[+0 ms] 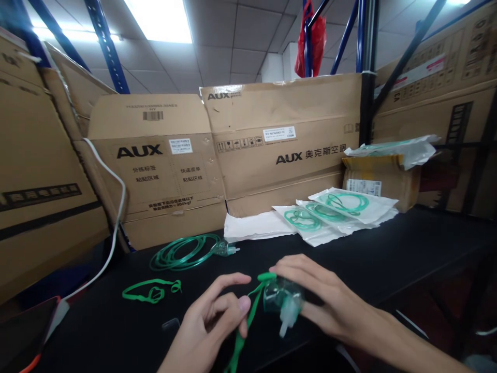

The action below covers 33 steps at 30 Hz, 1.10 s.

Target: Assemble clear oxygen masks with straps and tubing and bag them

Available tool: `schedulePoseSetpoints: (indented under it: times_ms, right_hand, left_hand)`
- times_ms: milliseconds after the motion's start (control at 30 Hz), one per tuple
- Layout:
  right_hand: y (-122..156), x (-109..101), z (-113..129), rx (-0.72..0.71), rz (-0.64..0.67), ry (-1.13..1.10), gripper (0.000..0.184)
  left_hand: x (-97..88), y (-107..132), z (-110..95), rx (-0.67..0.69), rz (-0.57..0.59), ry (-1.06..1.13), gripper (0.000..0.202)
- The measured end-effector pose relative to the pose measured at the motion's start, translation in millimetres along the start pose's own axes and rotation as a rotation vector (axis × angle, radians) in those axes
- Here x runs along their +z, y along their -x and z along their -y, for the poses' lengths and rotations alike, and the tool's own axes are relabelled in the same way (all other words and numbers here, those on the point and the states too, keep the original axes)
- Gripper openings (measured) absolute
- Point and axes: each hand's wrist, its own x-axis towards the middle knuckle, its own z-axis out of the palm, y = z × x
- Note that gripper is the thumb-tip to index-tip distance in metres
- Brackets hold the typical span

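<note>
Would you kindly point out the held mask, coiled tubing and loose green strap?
Held mask (275,297): head view, on its clear shell.
Coiled tubing (163,255): head view, on its left loops.
Loose green strap (156,296): head view, on its curl.

1 head-worn view faces forward and down, near the table.

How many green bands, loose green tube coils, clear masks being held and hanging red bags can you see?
Green bands: 2
Loose green tube coils: 1
Clear masks being held: 1
Hanging red bags: 1
Total: 5
</note>
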Motion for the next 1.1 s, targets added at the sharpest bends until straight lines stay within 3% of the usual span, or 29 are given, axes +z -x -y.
schedulePoseSetpoints:
  times_ms: [167,267,433,600,767,933,1100]
  right_hand:
    - [10,-16,-15,0.420,-0.141,-0.235,0.040]
    - [15,-22,-20,0.538,-0.184,-0.414,0.031]
    - [16,-22,-23,0.576,-0.113,-0.465,0.027]
    - [17,-14,-19,0.477,0.035,-0.246,0.023]
    - [33,-1,-29,0.536,0.106,-0.041,0.045]
    - [46,8,-42,0.577,0.120,0.049,0.053]
    - [43,8,-38,0.590,0.130,0.058,0.055]
  left_hand:
    - [-19.6,-6,0,0.026,-0.148,-0.174,0.038]
    - [-23.4,-9,5,-0.010,-0.127,-0.249,0.039]
    - [-21.9,-11,11,-0.103,-0.035,-0.545,0.036]
    - [-22.8,-15,10,-0.088,-0.119,-0.671,0.041]
    - [-29.9,-22,9,-0.087,-0.114,-0.854,0.027]
    - [-55.0,-46,-8,-0.062,-0.086,-1.023,0.025]
    - [-90.0,-98,-29,-0.165,-0.132,-1.241,0.031]
